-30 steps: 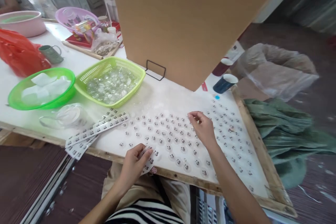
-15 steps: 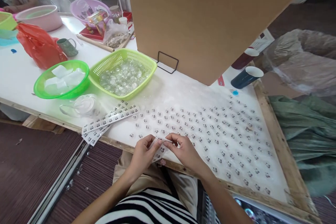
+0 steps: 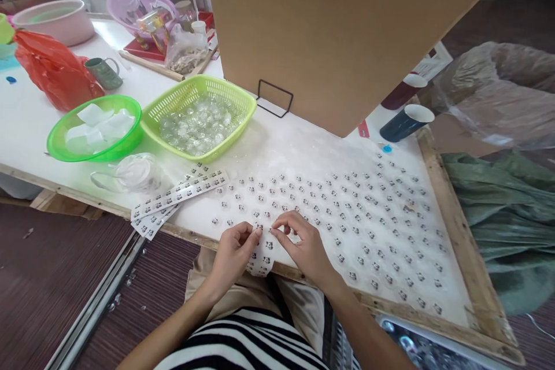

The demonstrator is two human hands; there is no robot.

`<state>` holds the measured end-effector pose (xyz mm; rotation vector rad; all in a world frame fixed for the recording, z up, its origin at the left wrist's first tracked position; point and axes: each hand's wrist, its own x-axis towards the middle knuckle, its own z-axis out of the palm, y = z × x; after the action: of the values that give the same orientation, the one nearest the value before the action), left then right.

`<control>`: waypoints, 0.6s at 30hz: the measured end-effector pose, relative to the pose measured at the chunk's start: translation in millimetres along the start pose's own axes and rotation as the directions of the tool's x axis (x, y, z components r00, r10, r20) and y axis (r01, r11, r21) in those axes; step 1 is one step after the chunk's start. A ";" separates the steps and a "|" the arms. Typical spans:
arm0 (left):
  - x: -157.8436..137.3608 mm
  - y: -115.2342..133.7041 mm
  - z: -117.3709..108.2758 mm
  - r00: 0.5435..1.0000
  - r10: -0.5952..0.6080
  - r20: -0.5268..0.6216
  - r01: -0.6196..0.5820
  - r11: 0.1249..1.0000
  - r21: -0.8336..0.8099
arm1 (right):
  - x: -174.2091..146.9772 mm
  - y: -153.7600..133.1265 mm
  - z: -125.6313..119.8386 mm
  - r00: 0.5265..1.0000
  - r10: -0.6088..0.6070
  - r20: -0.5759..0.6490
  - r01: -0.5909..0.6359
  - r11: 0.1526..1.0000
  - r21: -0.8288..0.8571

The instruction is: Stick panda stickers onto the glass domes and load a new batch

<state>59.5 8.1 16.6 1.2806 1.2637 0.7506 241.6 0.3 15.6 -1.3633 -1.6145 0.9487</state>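
Observation:
My left hand (image 3: 232, 254) pinches a white strip of panda stickers (image 3: 261, 263) between thumb and index finger; the strip hangs over the table's near edge. Just right of it, my right hand (image 3: 306, 245) is closed in a pinch on a tiny dark-marked piece, which looks like a single panda sticker; the fingertips mostly hide it. Beyond and to the right of both hands, rows of clear round pieces with panda pictures (image 3: 366, 250) cover the white tabletop. More sticker strips (image 3: 173, 196) lie overlapped at the left, partly past the edge.
A yellow-green basket (image 3: 249, 118) holds clear glass-like pieces. Beside it are a green bowl (image 3: 135, 141) with white pieces, a clear-wrapped white roll (image 3: 136, 173) and a red bag (image 3: 52, 75). A large cardboard sheet (image 3: 347, 29) stands behind; a dark blue mug (image 3: 396, 124) lies right.
My hands have drawn slightly apart at the fingertips. The strip now hangs flatter below my left hand, showing more pandas. The whole view has shifted a little.

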 end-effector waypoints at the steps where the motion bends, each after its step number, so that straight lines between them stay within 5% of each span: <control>1: -0.7 1.1 0.1 1.000 0.006 0.000 -0.006 1.000 0.008 | -0.3 -0.9 -1.6 1.000 -0.016 -0.019 0.017 1.000 0.006; 6: -6.1 7.8 0.9 0.999 0.036 0.025 -0.037 0.998 0.052 | 2.5 -7.3 -6.8 0.985 0.058 -0.161 -0.037 0.991 0.129; 12: -7.4 7.4 1.4 0.996 0.051 0.075 -0.057 0.995 0.079 | 7.5 -20.7 -2.3 0.997 0.074 0.016 -0.075 0.952 0.297; 18: -6.0 12.6 1.1 0.991 0.070 0.113 -0.085 0.987 0.136 | 10.6 -24.3 -12.1 0.995 0.074 -0.066 -0.039 0.904 0.425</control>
<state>62.1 4.8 30.0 1.4727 1.2014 0.6467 242.2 8.0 43.6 -1.1305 -1.2202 1.1836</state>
